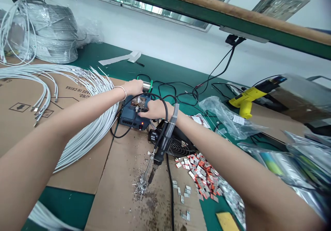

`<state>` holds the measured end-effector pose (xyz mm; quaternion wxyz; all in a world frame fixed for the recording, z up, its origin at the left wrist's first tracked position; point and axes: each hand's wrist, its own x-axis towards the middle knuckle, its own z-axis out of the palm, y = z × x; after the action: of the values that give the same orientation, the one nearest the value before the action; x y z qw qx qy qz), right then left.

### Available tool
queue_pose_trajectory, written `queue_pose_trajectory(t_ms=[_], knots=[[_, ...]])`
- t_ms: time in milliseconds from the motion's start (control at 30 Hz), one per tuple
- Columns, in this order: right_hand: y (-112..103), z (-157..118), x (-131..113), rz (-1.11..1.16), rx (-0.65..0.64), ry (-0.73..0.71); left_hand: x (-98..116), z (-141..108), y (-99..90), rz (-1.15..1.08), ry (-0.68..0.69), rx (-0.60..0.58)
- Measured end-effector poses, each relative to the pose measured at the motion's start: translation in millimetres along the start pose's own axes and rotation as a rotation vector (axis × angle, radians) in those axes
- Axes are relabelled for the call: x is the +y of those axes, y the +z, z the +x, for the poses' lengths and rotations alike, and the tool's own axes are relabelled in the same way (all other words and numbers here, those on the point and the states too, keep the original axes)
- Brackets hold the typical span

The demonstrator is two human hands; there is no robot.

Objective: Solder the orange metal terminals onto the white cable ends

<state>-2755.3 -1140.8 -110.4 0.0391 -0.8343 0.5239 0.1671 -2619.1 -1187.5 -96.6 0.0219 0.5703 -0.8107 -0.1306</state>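
My left hand point(133, 87) is closed at the near side of a green-rimmed reel of silvery wire point(147, 86), its fingertips mostly hidden. My right hand point(156, 109) grips the top of a dark blue control box point(134, 116), thumb towards me; its other fingers are partly hidden. A red light glows on the box front. Below my right wrist, a black soldering iron point(165, 142) in a mount slants down, with a thin metal guide tube beside it. Its tip is over a heap of silvery solder scraps point(141, 185) on cardboard point(124, 189).
A bundle of white cables point(88, 138) curves along the left. Right of the iron are a black fan point(178, 147), orange-and-silver small parts point(203, 176) and loose metal pieces point(187, 190). A yellow heat gun point(248, 100) lies farther right. Black cords cross the green table point(170, 72).
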Motion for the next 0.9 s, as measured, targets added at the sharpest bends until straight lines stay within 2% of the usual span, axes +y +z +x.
queue_pose_trajectory(t_ms=[300,600,900], knots=[[0.8,3.5,-3.6,0.039,-0.092,-0.034,-0.3,0.9,1.1,0.031,0.008,-0.031],[-1.6,-4.6,-0.6,0.010,-0.051,0.060,7.7,7.9,-4.9,0.168,-0.013,-0.122],[-12.4,-14.3,-9.7,0.024,-0.118,0.099,12.0,13.4,-3.6,0.257,-0.041,-0.044]])
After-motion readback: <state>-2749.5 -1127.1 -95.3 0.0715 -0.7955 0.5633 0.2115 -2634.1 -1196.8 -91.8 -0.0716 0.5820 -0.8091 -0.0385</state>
